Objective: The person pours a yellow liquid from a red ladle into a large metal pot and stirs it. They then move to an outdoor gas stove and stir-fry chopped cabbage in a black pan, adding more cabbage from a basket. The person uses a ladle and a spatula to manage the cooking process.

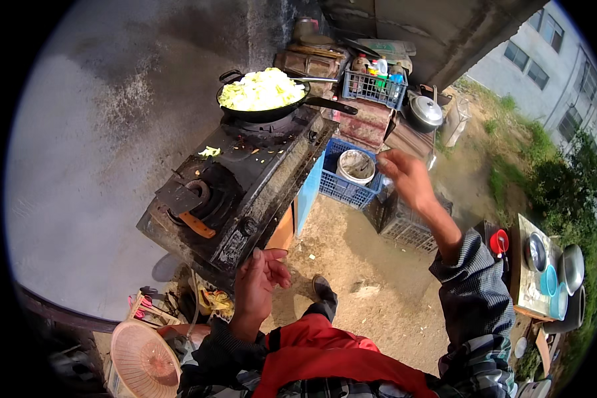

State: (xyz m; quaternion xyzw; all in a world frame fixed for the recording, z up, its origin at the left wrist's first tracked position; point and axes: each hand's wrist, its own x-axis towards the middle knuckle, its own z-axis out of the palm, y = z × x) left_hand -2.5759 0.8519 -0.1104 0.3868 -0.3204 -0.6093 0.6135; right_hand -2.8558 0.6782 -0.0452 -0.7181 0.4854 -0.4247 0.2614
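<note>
My left hand (262,282) is held over the front corner of the black gas stove (259,159), its fingers loosely curled and apart, with nothing visible in them. Out to the right, my right hand (408,178) is raised in the air with fingers loosely bent; I see nothing in it. A black wok (262,115) heaped with chopped cabbage (262,89) sits on the far burner. Its long handle (331,105) points right, and a metal utensil handle (315,79) sticks out above it. Across the near burner lies a cleaver-like dark blade with a wooden handle (198,225).
Behind my right hand, a blue crate (348,189) holds a white bucket (356,166). Farther back stand a crate of bottles (375,87) and a lidded pot (426,111). Basins (549,280) rest on a table at right. A woven basket (144,358) sits at lower left.
</note>
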